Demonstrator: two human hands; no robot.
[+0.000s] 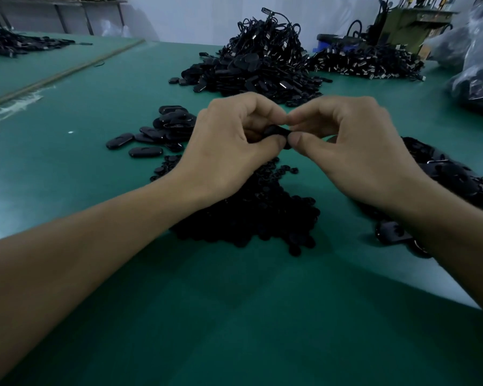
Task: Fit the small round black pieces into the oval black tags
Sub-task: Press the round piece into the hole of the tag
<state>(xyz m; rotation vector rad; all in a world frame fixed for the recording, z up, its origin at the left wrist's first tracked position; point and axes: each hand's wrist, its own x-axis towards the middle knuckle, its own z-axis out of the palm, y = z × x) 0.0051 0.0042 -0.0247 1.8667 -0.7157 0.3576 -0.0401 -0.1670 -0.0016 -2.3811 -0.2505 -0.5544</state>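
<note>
On the green table, a pile of small round pieces lies under the grip, with loose oval tags to its left. The left hand and right hand, fingertips meeting, pinch what looks like one oval tag.

Pinching fingers hide the tag

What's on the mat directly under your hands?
A heap of small round black pieces lies under the left hand and right hand, on the green mat. The wrists cover part of it, and the hands hide most of the black part they pinch.
</note>
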